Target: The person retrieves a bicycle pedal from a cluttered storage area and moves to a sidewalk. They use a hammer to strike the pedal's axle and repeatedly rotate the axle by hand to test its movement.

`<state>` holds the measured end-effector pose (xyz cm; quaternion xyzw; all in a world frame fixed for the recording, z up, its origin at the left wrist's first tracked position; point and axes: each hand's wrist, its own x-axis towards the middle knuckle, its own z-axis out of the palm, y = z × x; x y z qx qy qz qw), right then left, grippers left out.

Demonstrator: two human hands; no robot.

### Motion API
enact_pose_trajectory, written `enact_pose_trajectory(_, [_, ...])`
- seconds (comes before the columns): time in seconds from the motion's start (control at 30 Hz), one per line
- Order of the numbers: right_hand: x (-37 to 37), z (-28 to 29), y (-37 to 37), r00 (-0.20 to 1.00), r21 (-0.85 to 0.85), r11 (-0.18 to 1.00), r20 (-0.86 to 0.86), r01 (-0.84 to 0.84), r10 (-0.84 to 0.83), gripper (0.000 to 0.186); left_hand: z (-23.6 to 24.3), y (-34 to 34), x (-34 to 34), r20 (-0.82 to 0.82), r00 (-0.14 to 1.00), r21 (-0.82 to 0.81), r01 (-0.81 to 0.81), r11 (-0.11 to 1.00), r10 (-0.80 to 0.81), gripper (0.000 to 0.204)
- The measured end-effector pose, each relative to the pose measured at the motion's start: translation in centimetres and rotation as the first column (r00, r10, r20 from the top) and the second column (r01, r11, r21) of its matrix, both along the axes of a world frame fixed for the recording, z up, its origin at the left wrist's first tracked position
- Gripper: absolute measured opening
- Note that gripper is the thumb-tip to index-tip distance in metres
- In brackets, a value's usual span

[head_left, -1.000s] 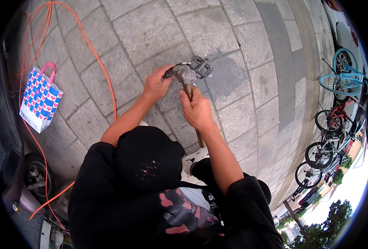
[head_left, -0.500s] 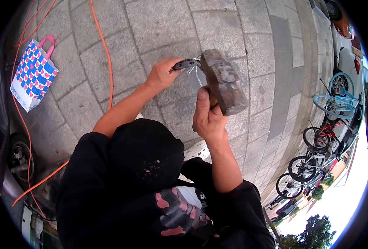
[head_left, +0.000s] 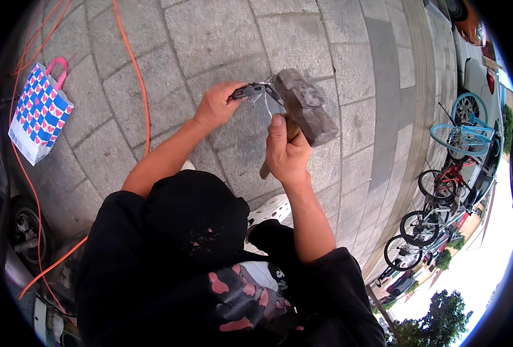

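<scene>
Our left hand (head_left: 216,105) is closed around the left end of a dark metal part (head_left: 248,91), which we hold out to the right above the grey paving (head_left: 221,40). Thin whitish strands (head_left: 268,107) hang near its right end. Our right hand (head_left: 288,153) is wrapped round the wooden handle (head_left: 265,169) of a hammer, high up, with the thumb pointing far. The blocky, worn hammer head (head_left: 305,107) hides the right end of the dark part, so we cannot tell whether the two touch. The lower handle pokes out on the near left side of our fist.

Near us are our black cap (head_left: 195,211) and a white shoe (head_left: 271,211) with holes in it. To the left, well apart from our hands, stands a blue-and-white checked bag (head_left: 41,113) with pink handles, beside an orange cord (head_left: 136,69). Far to the right we see a light-blue bicycle (head_left: 470,141) and a red bicycle (head_left: 447,176).
</scene>
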<state>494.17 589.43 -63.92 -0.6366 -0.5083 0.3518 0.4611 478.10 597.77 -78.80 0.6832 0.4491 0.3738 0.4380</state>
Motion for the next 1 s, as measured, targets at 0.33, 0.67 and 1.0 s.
enact_pose_trajectory(0.33, [1.5, 7.6, 4.7, 0.973, -0.082, 0.983, -0.149, 0.167, -0.178, 0.034, -1.7, -0.5, -0.7, -0.016, 1.000, -0.013, 0.005, 1.000, -0.006, 0.039])
enact_pose_trajectory(0.67, [-0.1, 0.7, 2.8, 0.979, -0.472, 0.878, 0.203, 0.083, 0.017, 0.036, -2.5, -0.2, -0.3, 0.037, 0.999, 0.009, 0.013, 1.000, -0.013, 0.042])
enact_pose_trajectory(1.0, [0.1, -1.9, 1.0, 0.945, -0.535, 0.843, 0.299, 0.049, 0.134, 0.023, 0.5, 0.9, 0.7, 0.018, 1.000, -0.071, 0.002, 0.997, 0.000, 0.039])
